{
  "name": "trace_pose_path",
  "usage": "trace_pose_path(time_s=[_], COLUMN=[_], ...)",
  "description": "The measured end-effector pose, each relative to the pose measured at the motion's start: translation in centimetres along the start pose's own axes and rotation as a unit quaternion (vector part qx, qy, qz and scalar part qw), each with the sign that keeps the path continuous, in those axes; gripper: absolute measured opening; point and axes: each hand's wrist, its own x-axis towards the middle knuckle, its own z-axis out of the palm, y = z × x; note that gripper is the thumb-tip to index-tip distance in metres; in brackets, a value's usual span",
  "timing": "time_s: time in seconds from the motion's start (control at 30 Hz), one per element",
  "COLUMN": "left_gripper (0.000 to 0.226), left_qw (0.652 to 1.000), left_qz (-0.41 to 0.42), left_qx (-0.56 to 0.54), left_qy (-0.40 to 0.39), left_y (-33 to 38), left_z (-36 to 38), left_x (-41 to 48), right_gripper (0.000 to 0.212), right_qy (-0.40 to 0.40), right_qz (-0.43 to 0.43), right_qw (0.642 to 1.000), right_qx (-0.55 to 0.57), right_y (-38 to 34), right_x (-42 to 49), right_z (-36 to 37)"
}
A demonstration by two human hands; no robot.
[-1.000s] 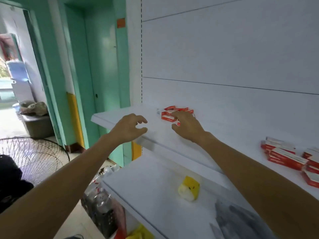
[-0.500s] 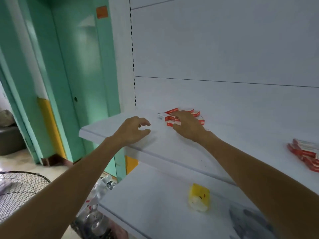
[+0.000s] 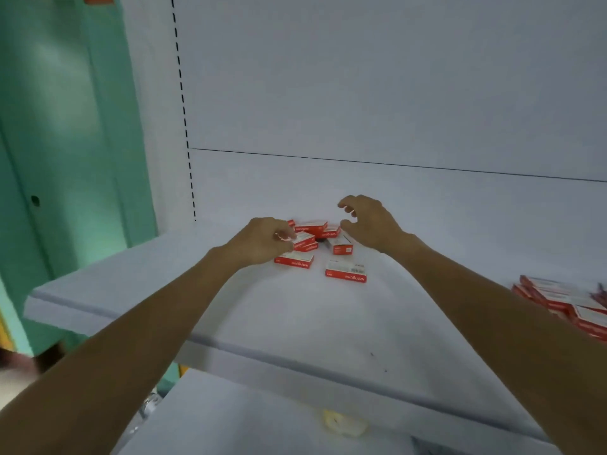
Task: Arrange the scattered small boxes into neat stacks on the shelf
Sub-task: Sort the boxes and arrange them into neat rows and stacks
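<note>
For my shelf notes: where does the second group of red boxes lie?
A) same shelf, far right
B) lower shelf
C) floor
A: the second group of boxes lies on the same shelf as the scattered boxes, far to their right.

left hand (image 3: 262, 241) pinches small box (image 3: 304, 238) | right hand (image 3: 371, 223) hovers by scattered boxes (image 3: 345, 274), fingers loosely curled

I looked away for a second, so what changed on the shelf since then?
The left hand reached forward from the edge of the shelf and now pinches a small box. The right hand lifted off the scattered boxes, empty. The right-side pile stayed.
</note>
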Motion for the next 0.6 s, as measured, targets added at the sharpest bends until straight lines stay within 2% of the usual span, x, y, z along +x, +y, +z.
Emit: trace_pose_path(time_s=[0.23, 0.43, 0.5, 0.6], left_gripper=[0.024, 0.027, 0.031, 0.038], left_qw=[0.995, 0.972, 0.96, 0.947], left_qz=[0.068, 0.181, 0.215, 0.236], left_qx=[-0.018, 0.08, 0.123, 0.186], left_qy=[-0.067, -0.127, -0.131, -0.11], left_y=[-1.7, -3.1, -3.7, -4.4], left_z=[1.3, 1.7, 1.8, 1.8], left_x=[3.6, 4.3, 4.1, 4.0], right_gripper=[0.041, 0.053, 0.057, 0.051], right_qy=[0.007, -0.065, -0.104, -0.134], right_qz=[0.095, 0.173, 0.188, 0.206], right_qw=[0.995, 0.983, 0.977, 0.969], right_qx=[-0.013, 0.01, 0.002, -0.039], right_y=[1.0, -0.8, -1.8, -2.7], right_x=[-1.1, -3.8, -4.4, -4.7], right_z=[0.2, 1.0, 1.9, 3.2])
